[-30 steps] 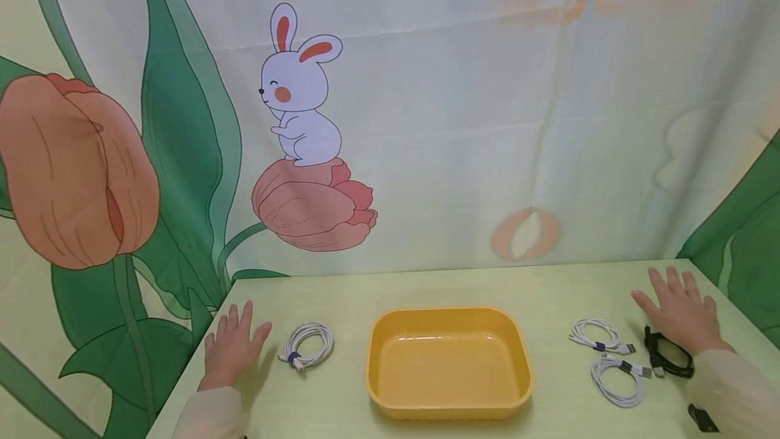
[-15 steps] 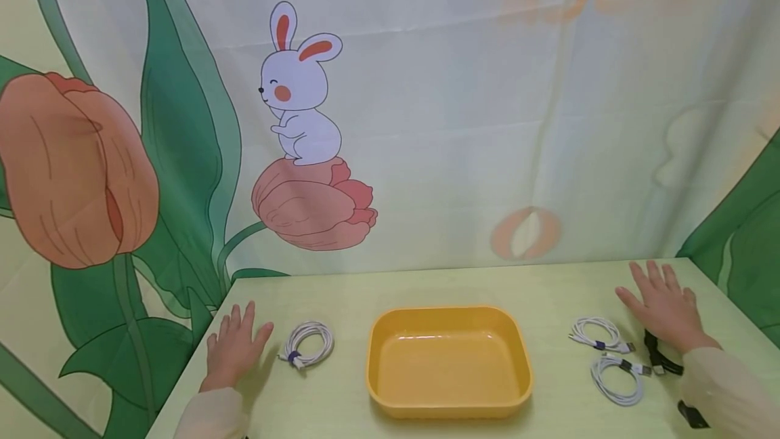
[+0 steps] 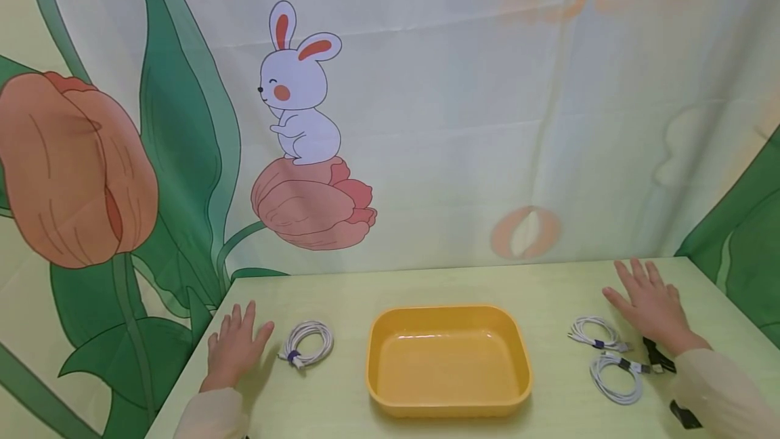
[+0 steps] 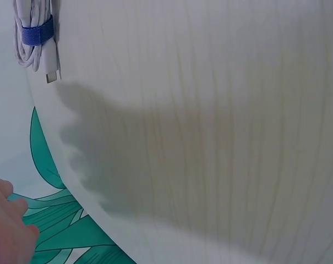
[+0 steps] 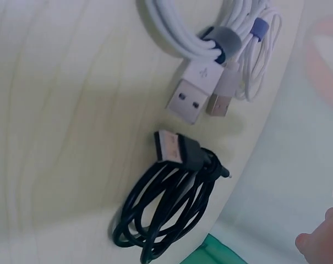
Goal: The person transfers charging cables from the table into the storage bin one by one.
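Note:
In the head view my left hand [image 3: 234,347] hovers with spread fingers at the table's left side, left of a coiled white cable [image 3: 291,344] with a blue tie. Nothing is in its grasp. My right hand [image 3: 651,307], fingers also extended, is at the right and holds nothing. Near it lie a white cable with a blue tie [image 3: 599,344], a second white cable [image 3: 596,378] with a dark tie, and a black cable [image 3: 659,358], partly hidden by the right forearm. The right wrist view shows the coiled black cable [image 5: 169,212] whole, its USB plug beside a white USB plug [image 5: 196,88].
A yellow rectangular tray [image 3: 449,410] stands mid-table between the hands, with nothing inside. Behind the table [image 3: 341,419] hangs a cloth [image 3: 439,154] printed with tulips and a rabbit. A small dark object [image 3: 685,415] shows at the right sleeve.
My right hand has shifted left and slightly farther away, toward the white cables, and the forearm covers more of the black cable. My left hand has barely moved.

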A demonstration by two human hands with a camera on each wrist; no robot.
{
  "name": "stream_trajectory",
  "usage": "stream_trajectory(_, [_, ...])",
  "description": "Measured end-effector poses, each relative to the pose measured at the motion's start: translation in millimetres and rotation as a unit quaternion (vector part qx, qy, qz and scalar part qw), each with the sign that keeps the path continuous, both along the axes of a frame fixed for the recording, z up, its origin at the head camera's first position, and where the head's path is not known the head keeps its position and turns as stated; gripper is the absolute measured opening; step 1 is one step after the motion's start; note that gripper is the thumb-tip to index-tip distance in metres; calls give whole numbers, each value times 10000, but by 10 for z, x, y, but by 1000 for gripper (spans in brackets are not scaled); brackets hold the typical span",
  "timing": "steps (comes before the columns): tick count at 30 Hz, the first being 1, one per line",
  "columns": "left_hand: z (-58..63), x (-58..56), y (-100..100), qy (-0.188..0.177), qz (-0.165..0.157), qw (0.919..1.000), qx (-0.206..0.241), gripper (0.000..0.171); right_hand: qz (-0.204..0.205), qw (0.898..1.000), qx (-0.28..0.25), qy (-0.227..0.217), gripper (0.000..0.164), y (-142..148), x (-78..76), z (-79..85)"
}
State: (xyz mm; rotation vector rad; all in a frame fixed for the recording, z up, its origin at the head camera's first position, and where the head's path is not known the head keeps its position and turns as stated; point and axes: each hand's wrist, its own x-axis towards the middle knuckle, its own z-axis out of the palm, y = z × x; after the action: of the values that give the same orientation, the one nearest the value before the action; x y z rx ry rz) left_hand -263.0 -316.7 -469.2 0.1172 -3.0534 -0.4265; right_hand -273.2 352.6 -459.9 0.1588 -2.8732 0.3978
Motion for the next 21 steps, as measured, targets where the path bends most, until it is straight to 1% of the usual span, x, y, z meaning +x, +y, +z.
stream_trajectory(8, [9, 18, 21, -28, 5, 10000, 44, 72, 170, 9997, 25, 149, 69, -93, 32, 12])
stream_trajectory(15, [5, 11, 21, -126, -8, 9999, 89, 75, 309, 9994, 43, 160, 69, -187, 67, 61])
stream_trajectory(21, [2, 11, 32, -122, -21, 9998, 126, 74, 459, 9988, 15, 191, 68, -247, 90, 80])
